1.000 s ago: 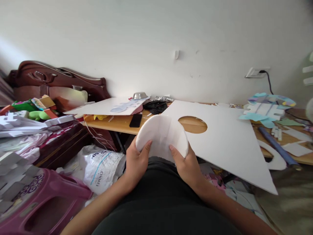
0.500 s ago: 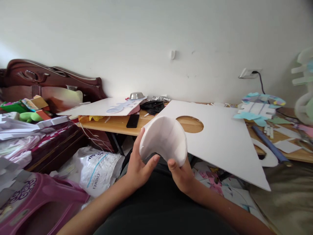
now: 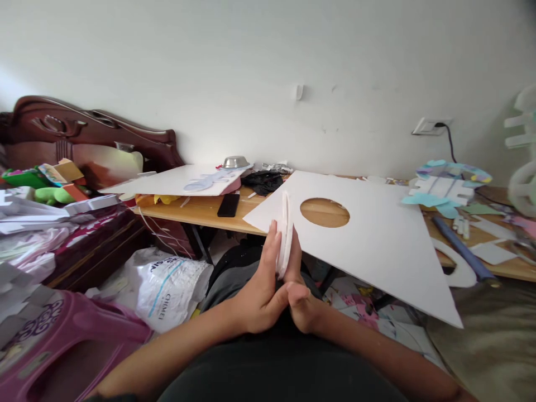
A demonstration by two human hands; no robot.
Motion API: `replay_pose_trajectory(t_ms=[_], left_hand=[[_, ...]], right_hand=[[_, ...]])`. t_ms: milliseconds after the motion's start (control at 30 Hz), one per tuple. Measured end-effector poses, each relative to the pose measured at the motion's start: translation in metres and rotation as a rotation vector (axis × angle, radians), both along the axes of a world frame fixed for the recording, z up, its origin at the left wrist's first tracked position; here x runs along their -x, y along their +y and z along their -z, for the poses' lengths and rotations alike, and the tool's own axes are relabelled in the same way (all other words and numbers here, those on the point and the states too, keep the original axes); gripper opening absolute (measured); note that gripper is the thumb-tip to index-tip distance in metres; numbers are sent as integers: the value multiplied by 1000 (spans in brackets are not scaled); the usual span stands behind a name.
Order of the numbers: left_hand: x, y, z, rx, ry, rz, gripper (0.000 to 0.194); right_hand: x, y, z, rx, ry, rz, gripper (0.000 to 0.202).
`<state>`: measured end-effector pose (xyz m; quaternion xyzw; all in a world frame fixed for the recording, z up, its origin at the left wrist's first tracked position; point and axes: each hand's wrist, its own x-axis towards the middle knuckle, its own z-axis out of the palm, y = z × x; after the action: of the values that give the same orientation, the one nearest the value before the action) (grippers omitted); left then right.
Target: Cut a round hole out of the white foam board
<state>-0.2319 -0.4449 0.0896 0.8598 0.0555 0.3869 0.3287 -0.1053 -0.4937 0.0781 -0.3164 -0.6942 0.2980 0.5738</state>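
Observation:
Pressed flat between my two palms is a white foam board piece point(image 3: 286, 234), folded double so that its edges face me. My left hand point(image 3: 263, 293) lies along its left side with straight fingers. Against the other side is my right hand point(image 3: 302, 304), its fingers mostly hidden behind the piece. Both thumbs meet near the bottom of the fold. Beyond my hands, a large white board point(image 3: 377, 240) with an oval hole lies on the wooden table point(image 3: 192, 216) and juts over its front edge.
A black phone point(image 3: 228, 205), a black plastic bag point(image 3: 263, 182) and a metal bowl point(image 3: 235, 162) are behind on the left. A blue roll point(image 3: 463, 248) lies at the right. A white sack point(image 3: 167, 290) and a pink plastic stool point(image 3: 79, 340) stand low on the left.
The white foam board piece was bent in an open curve between my hands. My palms have come together and folded it flat.

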Motion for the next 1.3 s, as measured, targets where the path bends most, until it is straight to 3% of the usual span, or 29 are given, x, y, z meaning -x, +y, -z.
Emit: replay_pose_trajectory(t_ms=[133,367,433,500,567,633,733,800,867,933,1033,1133,1200,1300], left_hand=[[0,1,1,-23,-83,-13,78],[6,5,10,102,-136,-148,66],[7,12,11,226,-206,-288,56],[7,23,9,456,-304,-439,48],[7,37,9,696,-385,-497,51],[7,53,11,797,-435,-481,56],[8,77,22,606,-368,-481,60],[9,91,32,500,-287,-462,66],[7,101,40,529,-277,-405,79],[4,106,44,577,-290,-300,95],[-3,108,44,618,-299,-205,103],[-6,116,39,695,-375,-269,94],[-4,125,36,727,-402,-259,95],[-1,136,32,761,-392,-145,97]], right_hand=[[1,0,6,1,25,58,86],[0,2,1,24,-71,170,74],[-1,8,3,33,-64,299,71],[-2,15,7,79,-30,401,69],[-3,21,12,147,22,396,70],[-4,25,16,216,92,307,73],[-7,32,22,302,125,249,67],[-11,38,24,272,10,362,58],[-16,44,25,168,-173,534,50],[-18,49,24,91,-337,618,48],[-18,55,22,59,-468,508,52],[-18,65,24,95,-399,397,61],[-21,76,28,239,-282,349,82],[-24,91,39,487,-69,127,110]])
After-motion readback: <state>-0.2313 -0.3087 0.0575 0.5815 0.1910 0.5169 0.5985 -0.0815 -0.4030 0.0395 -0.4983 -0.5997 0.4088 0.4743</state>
